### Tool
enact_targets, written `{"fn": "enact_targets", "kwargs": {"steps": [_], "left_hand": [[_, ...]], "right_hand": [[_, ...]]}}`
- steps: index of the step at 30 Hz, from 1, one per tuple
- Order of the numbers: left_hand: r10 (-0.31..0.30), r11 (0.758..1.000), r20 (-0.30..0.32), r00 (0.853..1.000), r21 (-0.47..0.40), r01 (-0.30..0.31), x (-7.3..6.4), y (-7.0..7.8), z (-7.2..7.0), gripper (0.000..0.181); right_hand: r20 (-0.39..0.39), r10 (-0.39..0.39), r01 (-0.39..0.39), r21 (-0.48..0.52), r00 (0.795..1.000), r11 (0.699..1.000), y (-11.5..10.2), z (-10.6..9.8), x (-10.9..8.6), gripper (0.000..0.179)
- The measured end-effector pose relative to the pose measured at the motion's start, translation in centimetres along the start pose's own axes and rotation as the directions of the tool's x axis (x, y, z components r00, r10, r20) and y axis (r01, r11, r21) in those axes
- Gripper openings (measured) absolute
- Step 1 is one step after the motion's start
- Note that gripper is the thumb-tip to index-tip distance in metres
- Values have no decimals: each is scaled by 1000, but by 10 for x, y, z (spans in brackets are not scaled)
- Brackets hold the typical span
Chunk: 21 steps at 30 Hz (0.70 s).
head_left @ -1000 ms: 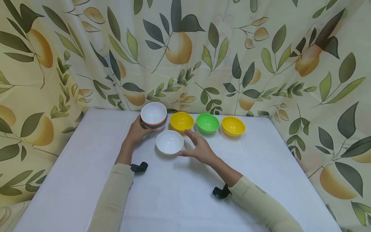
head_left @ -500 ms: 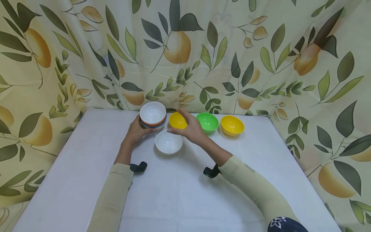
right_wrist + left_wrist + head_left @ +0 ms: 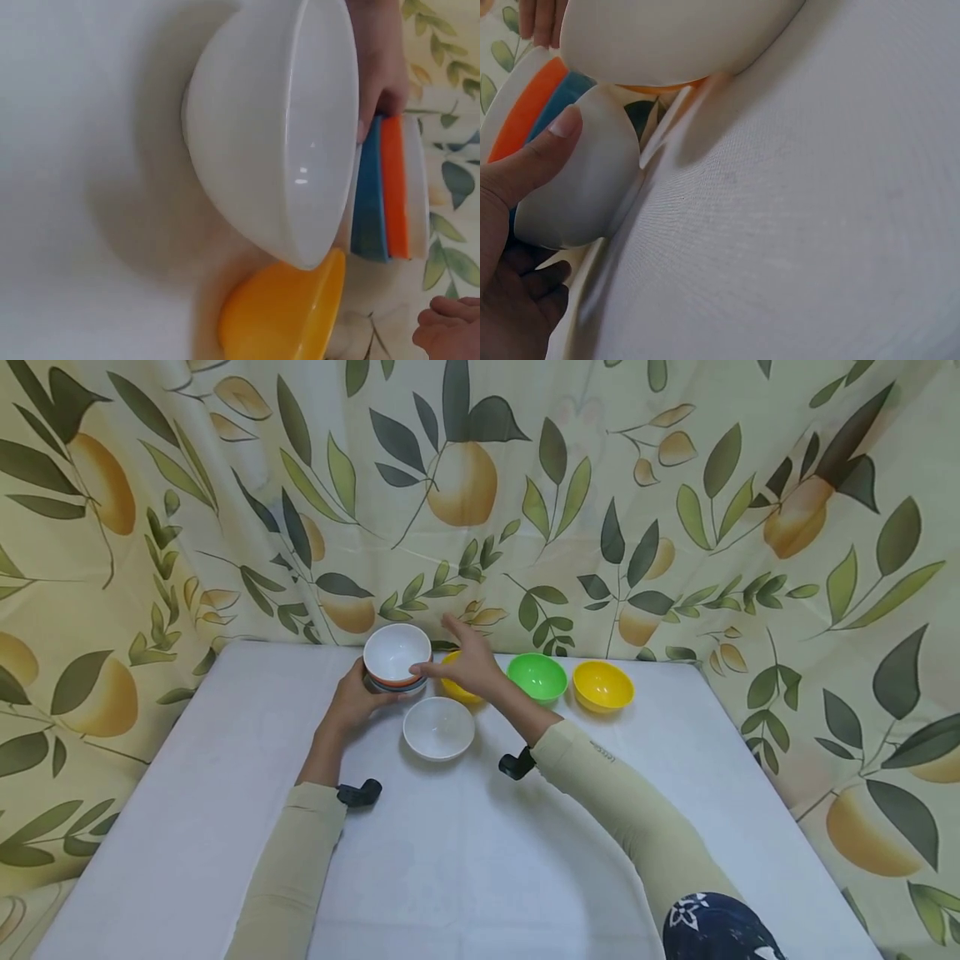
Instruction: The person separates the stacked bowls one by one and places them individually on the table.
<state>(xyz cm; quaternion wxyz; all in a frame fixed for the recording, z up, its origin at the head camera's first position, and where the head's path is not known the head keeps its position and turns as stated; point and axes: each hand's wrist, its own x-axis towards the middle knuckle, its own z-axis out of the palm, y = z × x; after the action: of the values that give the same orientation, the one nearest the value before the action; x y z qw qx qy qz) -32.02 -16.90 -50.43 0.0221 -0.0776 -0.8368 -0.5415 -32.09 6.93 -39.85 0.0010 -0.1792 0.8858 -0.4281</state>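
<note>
My left hand (image 3: 351,703) grips a stack of nested bowls at the back left of the table, thumb against the lowest white bowl (image 3: 592,187). Above that one sit a blue bowl (image 3: 370,206) and an orange bowl (image 3: 394,187), topped by another white bowl (image 3: 396,652). Thumb and fingers spread, my right hand (image 3: 480,670) hovers just right of the stack. Its thumb tip overlaps the top bowl's rim in the head view; whether they touch I cannot tell. A separate white bowl (image 3: 438,729) stands in front. Behind the right hand, a yellow bowl (image 3: 456,691) is partly hidden.
A green bowl (image 3: 537,677) and a second yellow bowl (image 3: 603,686) stand in a row to the right, near the table's back edge. The table has a white cloth (image 3: 465,860). A fruit-patterned curtain (image 3: 555,527) hangs directly behind it.
My right hand has moved from beside the single white bowl, up and left past the yellow bowl to the stack. The left hand and all the bowls have stayed put.
</note>
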Motion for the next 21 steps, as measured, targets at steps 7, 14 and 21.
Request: {"fn": "enact_targets", "kwargs": {"steps": [7, 14, 21], "left_hand": [[1, 1000, 1, 1000, -6, -1, 2, 0, -2, 105], [-16, 1000, 16, 1000, -3, 16, 2, -1, -1, 104], [-14, 1000, 10, 1000, 14, 13, 0, 0, -2, 105]], "right_hand": [[65, 36, -32, -57, 997, 998, 4, 12, 22, 115], [82, -59, 66, -90, 995, 994, 10, 31, 31, 95], [83, -146, 149, -34, 986, 988, 15, 38, 32, 98]]}}
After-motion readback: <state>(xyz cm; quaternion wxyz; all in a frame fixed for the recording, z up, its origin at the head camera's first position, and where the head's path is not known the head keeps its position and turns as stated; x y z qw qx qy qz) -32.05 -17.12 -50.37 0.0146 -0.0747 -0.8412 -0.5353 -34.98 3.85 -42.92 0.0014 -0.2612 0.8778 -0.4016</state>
